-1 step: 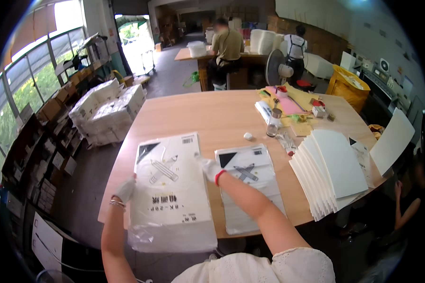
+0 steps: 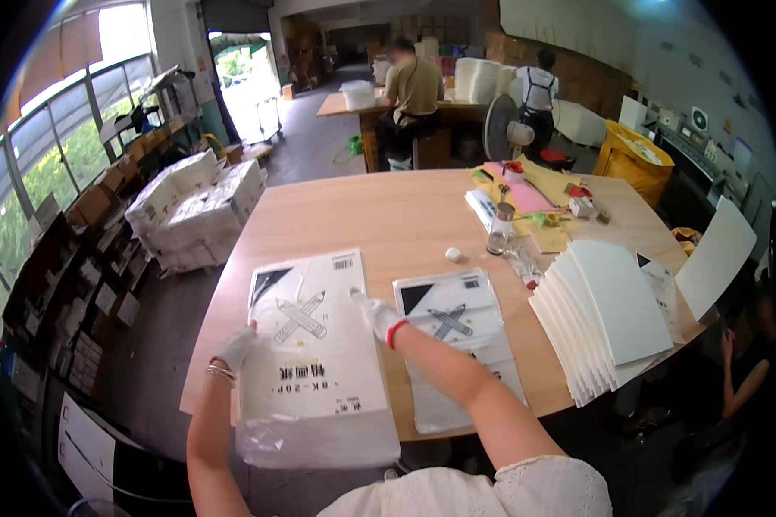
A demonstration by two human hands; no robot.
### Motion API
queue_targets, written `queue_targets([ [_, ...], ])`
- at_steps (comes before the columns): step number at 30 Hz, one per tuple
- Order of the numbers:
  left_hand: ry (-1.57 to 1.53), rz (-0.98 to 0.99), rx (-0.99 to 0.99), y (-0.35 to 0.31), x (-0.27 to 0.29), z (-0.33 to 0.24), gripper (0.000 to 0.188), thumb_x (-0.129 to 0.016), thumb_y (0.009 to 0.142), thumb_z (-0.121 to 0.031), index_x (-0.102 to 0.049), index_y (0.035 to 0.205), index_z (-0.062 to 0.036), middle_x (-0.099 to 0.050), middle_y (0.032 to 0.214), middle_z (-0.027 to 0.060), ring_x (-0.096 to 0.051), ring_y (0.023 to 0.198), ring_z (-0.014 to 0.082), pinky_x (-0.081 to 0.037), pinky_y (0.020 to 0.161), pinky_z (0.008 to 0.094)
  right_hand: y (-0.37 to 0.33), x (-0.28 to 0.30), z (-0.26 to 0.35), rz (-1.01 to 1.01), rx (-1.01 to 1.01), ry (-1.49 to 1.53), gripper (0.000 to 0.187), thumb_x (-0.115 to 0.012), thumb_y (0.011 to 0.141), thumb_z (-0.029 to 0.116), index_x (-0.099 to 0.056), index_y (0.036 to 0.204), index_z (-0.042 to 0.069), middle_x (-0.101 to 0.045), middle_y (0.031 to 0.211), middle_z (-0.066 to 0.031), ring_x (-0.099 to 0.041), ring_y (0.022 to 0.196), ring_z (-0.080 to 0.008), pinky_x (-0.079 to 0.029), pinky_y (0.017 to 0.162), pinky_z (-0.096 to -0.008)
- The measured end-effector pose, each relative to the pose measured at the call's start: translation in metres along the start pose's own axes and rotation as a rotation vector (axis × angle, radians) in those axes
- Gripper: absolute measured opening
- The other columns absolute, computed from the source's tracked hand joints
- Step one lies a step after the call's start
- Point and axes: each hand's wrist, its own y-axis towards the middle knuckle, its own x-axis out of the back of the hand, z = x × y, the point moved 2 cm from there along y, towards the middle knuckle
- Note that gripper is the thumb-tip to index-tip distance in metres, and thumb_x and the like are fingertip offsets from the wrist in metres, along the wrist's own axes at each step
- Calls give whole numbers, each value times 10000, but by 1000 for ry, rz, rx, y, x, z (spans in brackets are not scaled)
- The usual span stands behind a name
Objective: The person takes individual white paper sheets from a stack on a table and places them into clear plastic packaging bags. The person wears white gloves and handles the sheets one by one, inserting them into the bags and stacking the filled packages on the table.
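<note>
In front of me lies a large clear-wrapped pack of drawing paper (image 2: 341, 332), white with crossed pencils and a dark corner. Its loose plastic end lies toward me, over the table's near edge. My left hand (image 2: 236, 348), white-gloved and with a bracelet at the wrist, grips the pack's left edge. On the opposite edge my right hand (image 2: 376, 317), gloved with a red band, closes on the pack, a fingertip reaching over its top. Some fingers of both hands are hidden. Just right lies a smaller similar pack (image 2: 461, 366), partly under my right forearm.
Fanned white sheets (image 2: 621, 302) cover the table's right side. Beyond them stand a glass jar (image 2: 500, 229), a small white lump (image 2: 453, 254) and coloured papers (image 2: 526, 194). A fan (image 2: 502, 129) and two people are farther back. Wrapped bundles (image 2: 197, 211) stand on the left.
My right hand has slid slightly toward me along the pack's edge. My left hand has shifted a little inward. The whole view has dipped slightly.
</note>
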Motion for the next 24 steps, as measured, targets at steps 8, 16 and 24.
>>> queue_targets([
  [8,-442,122,185,61,6,39,466,-457,922,-429,-563,1129,-26,-590,982,37,-539,840,123,-456,766,294,-44,-63,36,-171,-222,-324,713,-567,840,506,-475,1195,-105,-571,1105,-201,-537,1030,-198,-399,902,-287],
  [16,-438,218,52,-71,11,29,732,-545,795,-121,-175,1415,0,-485,1239,121,-506,1069,188,-468,825,316,-148,-59,-44,-102,316,-496,777,-546,862,435,-235,1388,-45,-373,1365,-246,-362,1280,-337,-274,1052,-359],
  [24,-562,-189,266,-257,-187,156,698,-603,760,-49,-277,1376,-1,-496,1243,202,-494,1135,287,-420,931,368,-278,3,-147,328,-101,-1043,522,-556,833,382,-467,1207,29,-493,1181,-235,-564,994,-348,-461,810,-409],
])
